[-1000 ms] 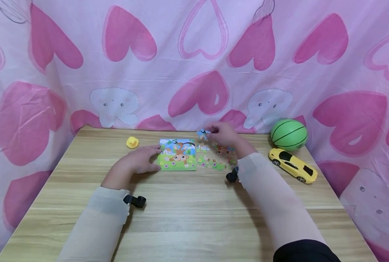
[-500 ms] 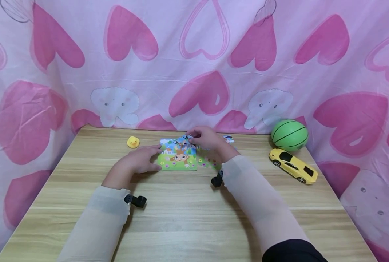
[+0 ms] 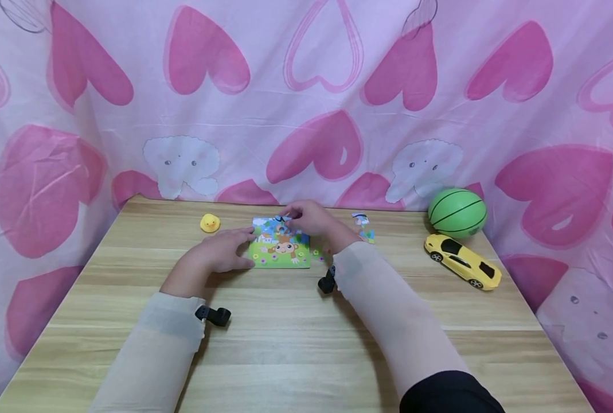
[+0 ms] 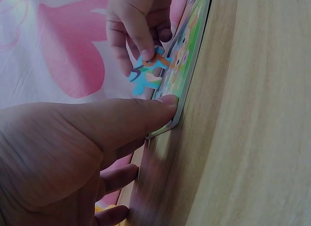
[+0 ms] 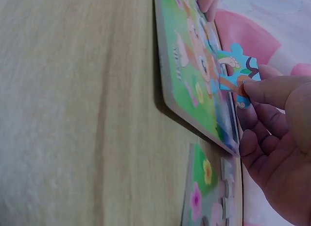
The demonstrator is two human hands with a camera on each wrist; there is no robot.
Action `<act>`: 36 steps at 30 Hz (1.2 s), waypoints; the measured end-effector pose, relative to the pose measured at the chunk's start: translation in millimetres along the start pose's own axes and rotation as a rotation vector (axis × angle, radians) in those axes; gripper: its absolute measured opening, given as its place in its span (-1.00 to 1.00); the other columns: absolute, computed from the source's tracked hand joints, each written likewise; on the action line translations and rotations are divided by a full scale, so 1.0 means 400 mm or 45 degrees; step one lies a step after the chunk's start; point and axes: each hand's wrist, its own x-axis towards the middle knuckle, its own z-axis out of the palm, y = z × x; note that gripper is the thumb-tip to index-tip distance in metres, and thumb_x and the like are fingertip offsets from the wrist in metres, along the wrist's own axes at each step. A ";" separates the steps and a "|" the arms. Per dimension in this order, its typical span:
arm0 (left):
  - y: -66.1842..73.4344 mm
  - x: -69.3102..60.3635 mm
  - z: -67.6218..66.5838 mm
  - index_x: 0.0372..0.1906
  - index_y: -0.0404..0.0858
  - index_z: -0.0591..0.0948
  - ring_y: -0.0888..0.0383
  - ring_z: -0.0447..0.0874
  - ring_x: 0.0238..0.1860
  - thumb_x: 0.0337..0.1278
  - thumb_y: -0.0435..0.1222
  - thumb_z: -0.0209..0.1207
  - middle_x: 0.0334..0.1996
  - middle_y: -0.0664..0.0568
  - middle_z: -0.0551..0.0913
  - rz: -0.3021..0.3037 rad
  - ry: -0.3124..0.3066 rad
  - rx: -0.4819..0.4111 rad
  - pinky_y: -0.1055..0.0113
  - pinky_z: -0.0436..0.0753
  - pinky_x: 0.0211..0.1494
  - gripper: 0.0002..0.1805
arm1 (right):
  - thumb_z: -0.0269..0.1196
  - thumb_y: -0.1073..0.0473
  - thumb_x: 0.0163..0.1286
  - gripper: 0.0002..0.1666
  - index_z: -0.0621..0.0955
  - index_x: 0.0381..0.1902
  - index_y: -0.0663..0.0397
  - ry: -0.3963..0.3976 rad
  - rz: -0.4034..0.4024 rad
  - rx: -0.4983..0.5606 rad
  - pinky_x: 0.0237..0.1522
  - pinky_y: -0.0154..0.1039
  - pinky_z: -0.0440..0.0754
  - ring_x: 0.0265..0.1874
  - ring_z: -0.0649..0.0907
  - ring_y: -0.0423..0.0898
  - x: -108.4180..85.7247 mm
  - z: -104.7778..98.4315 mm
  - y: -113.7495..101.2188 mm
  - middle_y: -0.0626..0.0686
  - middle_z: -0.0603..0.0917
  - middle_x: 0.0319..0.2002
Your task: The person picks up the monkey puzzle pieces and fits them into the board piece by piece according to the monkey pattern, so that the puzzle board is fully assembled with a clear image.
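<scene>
The left hand (image 3: 222, 252), relaxed and clutching nothing, touches the left edge of the board (image 3: 285, 262) on the counter (image 3: 285, 355); too light a touch could let the board skid. Farther off, the right hand (image 3: 313, 221) pinches a tilted piece (image 5: 238, 70) above the board's far part; a slack pinch might drop it askew.

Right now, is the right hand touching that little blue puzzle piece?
Touching: the right wrist view shows the right hand gripping the puzzle piece, thumb on its printed face.
</scene>
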 end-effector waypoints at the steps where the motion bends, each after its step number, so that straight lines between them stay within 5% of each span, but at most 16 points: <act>1: 0.000 0.000 0.001 0.64 -0.11 0.38 -0.27 0.10 0.73 0.38 0.01 0.37 0.75 0.04 0.17 0.000 0.002 0.001 -0.40 0.16 0.71 -0.17 | 0.32 0.22 0.56 -0.66 0.72 0.24 -0.02 -0.008 0.003 -0.002 0.05 -0.16 0.80 -0.11 0.79 -0.03 0.001 0.002 -0.001 0.02 0.78 -0.07; 14: -0.003 0.002 0.001 0.64 -0.12 0.38 -0.27 0.11 0.73 0.39 0.01 0.37 0.75 0.02 0.16 0.011 -0.006 -0.003 -0.36 0.15 0.73 -0.17 | 0.43 0.21 0.45 -0.55 0.72 0.26 -0.19 -0.009 0.126 -0.144 0.22 -0.08 0.68 0.09 0.60 0.00 0.017 0.023 -0.007 -0.05 0.66 0.09; 23: -0.002 0.000 0.000 0.64 -0.12 0.37 -0.27 0.09 0.73 0.39 0.00 0.36 0.75 0.02 0.16 0.005 -0.009 -0.006 -0.35 0.15 0.74 -0.18 | 0.44 0.18 0.45 -0.50 0.69 0.33 -0.11 -0.030 0.055 -0.284 0.42 -0.05 0.64 0.16 0.61 -0.03 0.020 0.030 -0.007 -0.02 0.62 0.16; 36: -0.002 0.000 -0.001 0.64 -0.13 0.37 -0.27 0.10 0.73 0.39 -0.01 0.36 0.75 0.02 0.16 0.015 -0.010 -0.013 -0.34 0.15 0.74 -0.18 | 0.36 0.16 0.53 -0.49 0.67 0.40 -0.19 -0.109 0.113 -0.278 0.55 0.00 0.51 0.28 0.54 -0.03 0.018 0.025 -0.017 -0.05 0.55 0.30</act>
